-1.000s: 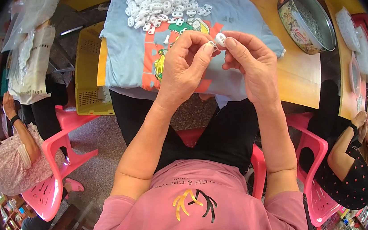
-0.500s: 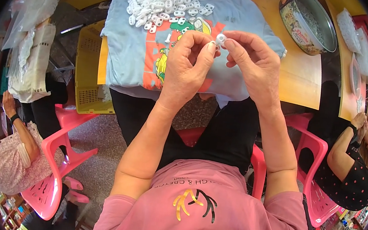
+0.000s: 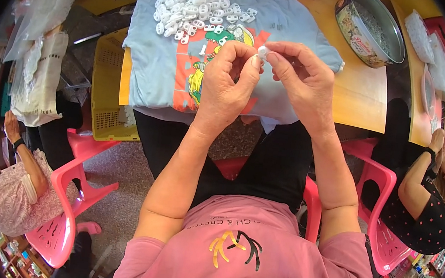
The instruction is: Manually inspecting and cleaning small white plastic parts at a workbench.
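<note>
Over a light blue printed T-shirt (image 3: 147,77) spread on the table, my two hands meet fingertip to fingertip. My right hand (image 3: 307,85) pinches a small white plastic piece (image 3: 263,51) between thumb and fingers. The thumb and index finger of my left hand (image 3: 228,82) close on the same spot from the other side; whether they grip this piece or a second tiny part is hidden. A pile of white plastic pieces with two holes each (image 3: 196,6) lies on the shirt beyond my left hand. One small white pin-like part (image 3: 203,50) rests apart, beside that hand.
An oval metal tin (image 3: 348,30) with small clear bits inside stands at the far right of the yellow table (image 3: 365,100). A yellow crate (image 3: 106,118) sits left of the table. People on pink chairs (image 3: 74,178) are at both sides.
Both hands have shifted very slightly, the right one a little left and down. The white piece has turned between the fingertips. Both pinches stay closed.
</note>
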`<state>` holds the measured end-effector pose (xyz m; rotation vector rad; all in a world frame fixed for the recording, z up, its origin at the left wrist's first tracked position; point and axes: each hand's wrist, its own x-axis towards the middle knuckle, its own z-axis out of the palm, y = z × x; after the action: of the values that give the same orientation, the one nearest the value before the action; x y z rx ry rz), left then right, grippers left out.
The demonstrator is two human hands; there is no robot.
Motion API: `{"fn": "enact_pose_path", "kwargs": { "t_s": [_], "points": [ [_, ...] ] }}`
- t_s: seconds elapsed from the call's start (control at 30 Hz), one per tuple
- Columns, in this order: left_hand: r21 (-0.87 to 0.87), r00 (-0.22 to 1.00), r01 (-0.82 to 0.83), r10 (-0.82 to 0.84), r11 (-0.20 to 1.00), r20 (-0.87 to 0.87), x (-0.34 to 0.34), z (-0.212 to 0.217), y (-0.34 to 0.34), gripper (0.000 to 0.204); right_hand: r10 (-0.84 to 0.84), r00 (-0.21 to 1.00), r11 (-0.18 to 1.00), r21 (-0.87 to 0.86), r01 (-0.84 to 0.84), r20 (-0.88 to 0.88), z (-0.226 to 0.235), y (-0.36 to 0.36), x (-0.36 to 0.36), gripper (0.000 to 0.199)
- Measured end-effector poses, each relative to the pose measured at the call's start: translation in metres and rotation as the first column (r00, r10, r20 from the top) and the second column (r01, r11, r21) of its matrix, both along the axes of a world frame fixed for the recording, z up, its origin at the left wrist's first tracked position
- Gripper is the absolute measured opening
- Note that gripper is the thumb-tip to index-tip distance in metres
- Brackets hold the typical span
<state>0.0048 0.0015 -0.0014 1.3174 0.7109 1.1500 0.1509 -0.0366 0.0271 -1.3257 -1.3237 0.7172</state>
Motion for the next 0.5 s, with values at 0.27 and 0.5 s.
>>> {"fn": "enact_pose_path", "kwargs": {
  "t_s": [0.27,0.5],
  "points": [
    [-0.028,0.999,-0.022,0.023,0.999,0.039,0.0014,-0.0002,0.0008,0.01,-0.01,0.977,0.999,-0.052,-0.001,-0.214,-0.0037,0.0006,-0.0098,0.02],
    [-0.02,0.999,0.011,-0.012,1.0,-0.036,-0.0012,-0.0002,0.0023,0.016,-0.001,0.945,0.997,-0.068,-0.022,-0.326,0.0033,0.0039,-0.0084,0.021]
  ]
}}
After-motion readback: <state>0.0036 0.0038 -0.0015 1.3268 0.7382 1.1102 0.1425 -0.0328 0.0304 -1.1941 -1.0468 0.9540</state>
